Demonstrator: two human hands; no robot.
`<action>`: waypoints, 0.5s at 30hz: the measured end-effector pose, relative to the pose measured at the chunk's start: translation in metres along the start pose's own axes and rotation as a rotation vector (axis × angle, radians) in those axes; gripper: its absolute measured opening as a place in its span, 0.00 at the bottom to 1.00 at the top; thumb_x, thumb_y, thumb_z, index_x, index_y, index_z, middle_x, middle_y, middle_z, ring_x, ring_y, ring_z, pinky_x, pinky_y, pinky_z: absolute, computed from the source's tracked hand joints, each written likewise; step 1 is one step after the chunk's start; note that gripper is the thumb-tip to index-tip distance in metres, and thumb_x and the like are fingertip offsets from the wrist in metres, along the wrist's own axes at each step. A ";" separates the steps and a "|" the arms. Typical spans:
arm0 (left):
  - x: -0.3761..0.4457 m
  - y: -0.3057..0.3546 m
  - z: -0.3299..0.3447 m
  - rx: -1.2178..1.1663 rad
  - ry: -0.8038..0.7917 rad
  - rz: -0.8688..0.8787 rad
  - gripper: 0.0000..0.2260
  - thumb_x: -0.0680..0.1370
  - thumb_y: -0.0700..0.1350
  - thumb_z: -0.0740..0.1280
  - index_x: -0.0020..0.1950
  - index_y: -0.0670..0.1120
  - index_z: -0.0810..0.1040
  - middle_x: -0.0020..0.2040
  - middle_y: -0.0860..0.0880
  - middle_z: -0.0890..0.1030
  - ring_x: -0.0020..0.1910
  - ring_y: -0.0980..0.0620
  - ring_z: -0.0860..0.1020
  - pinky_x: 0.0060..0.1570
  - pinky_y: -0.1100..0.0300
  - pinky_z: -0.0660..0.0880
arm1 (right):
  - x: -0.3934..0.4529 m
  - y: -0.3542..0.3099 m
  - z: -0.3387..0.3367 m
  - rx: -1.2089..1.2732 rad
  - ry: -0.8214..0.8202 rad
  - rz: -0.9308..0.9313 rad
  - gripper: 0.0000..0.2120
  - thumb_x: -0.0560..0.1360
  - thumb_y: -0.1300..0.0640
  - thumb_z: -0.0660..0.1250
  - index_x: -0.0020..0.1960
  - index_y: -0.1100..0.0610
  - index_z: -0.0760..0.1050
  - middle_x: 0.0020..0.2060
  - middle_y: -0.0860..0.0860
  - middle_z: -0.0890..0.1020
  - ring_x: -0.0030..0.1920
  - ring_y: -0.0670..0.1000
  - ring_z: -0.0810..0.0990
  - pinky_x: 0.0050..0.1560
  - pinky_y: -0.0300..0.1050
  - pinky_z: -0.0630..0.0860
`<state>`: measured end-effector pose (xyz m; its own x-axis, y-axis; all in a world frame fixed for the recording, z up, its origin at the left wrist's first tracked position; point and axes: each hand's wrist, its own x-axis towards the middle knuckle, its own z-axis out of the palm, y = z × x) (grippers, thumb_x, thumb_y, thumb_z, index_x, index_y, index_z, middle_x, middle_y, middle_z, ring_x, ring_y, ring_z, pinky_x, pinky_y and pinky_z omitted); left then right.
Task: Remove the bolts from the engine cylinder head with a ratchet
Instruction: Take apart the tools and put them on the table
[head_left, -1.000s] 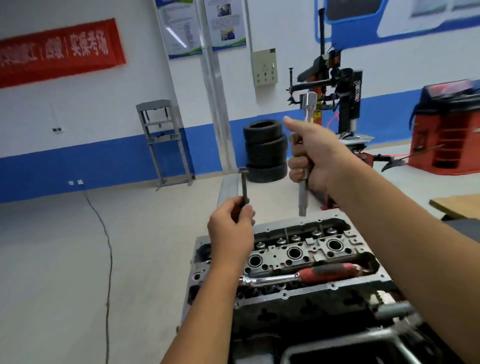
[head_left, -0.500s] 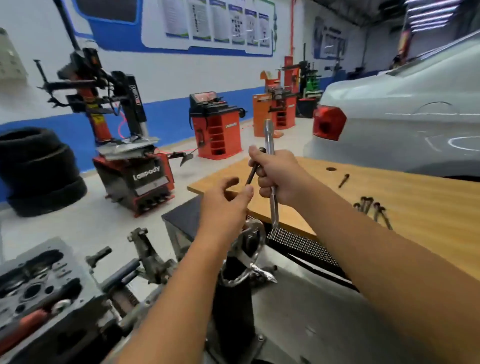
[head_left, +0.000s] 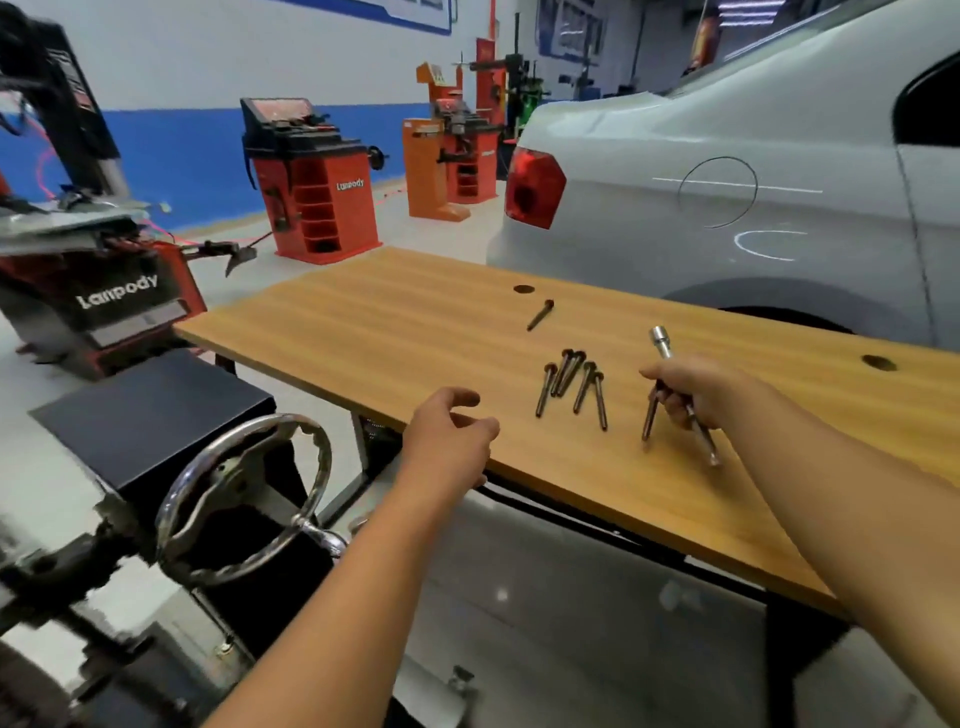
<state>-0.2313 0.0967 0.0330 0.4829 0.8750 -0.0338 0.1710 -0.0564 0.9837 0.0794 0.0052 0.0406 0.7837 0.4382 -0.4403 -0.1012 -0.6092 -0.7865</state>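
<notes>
Head view: the word "Lanpody" reads in white on the dark front of the tyre machine (head_left: 104, 291) at the left, and again in small white letters on the red balancing cabinet (head_left: 317, 182) behind it; the wall posters are too blurred to read. A grey car (head_left: 753, 171) stands behind the far edge of the wooden worktop (head_left: 389, 332).

The right hand (head_left: 691, 392) is over the worktop toward its near edge, fingers curled round two things at once: a shiny socket extension bar (head_left: 662, 343) that sticks up past the thumb with its socket end uppermost and pokes out below the hand, and a dark bolt (head_left: 649, 421) pinched beside it, its tip down at the wood. Whether that tip touches the wood, I cannot tell.

The bolts are long, dark and slim, each with a rounded flanged head. Five loose bolts (head_left: 571, 384) lie in a loose fan near the middle of the worktop, just left of the right hand, heads pointing to the far edge. A single bolt (head_left: 540, 315) lies apart, nearer the far edge, beside a round hole in the wood.

The left hand (head_left: 452, 431) hovers at the near edge, fingers loosely curled, holding nothing. Below it is a chrome handwheel (head_left: 322, 467)
</notes>
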 end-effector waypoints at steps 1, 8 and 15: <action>0.002 -0.002 0.008 0.003 -0.003 -0.001 0.11 0.81 0.42 0.71 0.57 0.57 0.77 0.47 0.51 0.82 0.41 0.52 0.84 0.30 0.62 0.80 | 0.005 0.003 -0.001 -0.010 0.004 0.001 0.09 0.84 0.53 0.66 0.49 0.59 0.72 0.31 0.53 0.74 0.22 0.46 0.66 0.20 0.36 0.63; 0.004 -0.012 0.012 0.047 -0.026 -0.044 0.10 0.82 0.40 0.68 0.57 0.56 0.78 0.51 0.50 0.81 0.45 0.51 0.83 0.30 0.64 0.79 | 0.023 0.016 0.006 0.028 -0.020 0.093 0.08 0.84 0.52 0.65 0.52 0.58 0.73 0.31 0.52 0.72 0.20 0.47 0.66 0.22 0.38 0.64; -0.007 -0.028 -0.038 -0.014 0.036 -0.097 0.05 0.81 0.43 0.70 0.53 0.53 0.80 0.52 0.47 0.82 0.44 0.48 0.84 0.34 0.58 0.80 | -0.014 -0.019 0.023 0.330 0.077 -0.032 0.09 0.84 0.51 0.61 0.46 0.53 0.72 0.28 0.48 0.69 0.20 0.46 0.64 0.25 0.38 0.64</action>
<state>-0.2720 0.1103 0.0126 0.4335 0.8927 -0.1232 0.2038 0.0361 0.9783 0.0560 0.0256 0.0515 0.8327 0.3946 -0.3885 -0.2584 -0.3436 -0.9029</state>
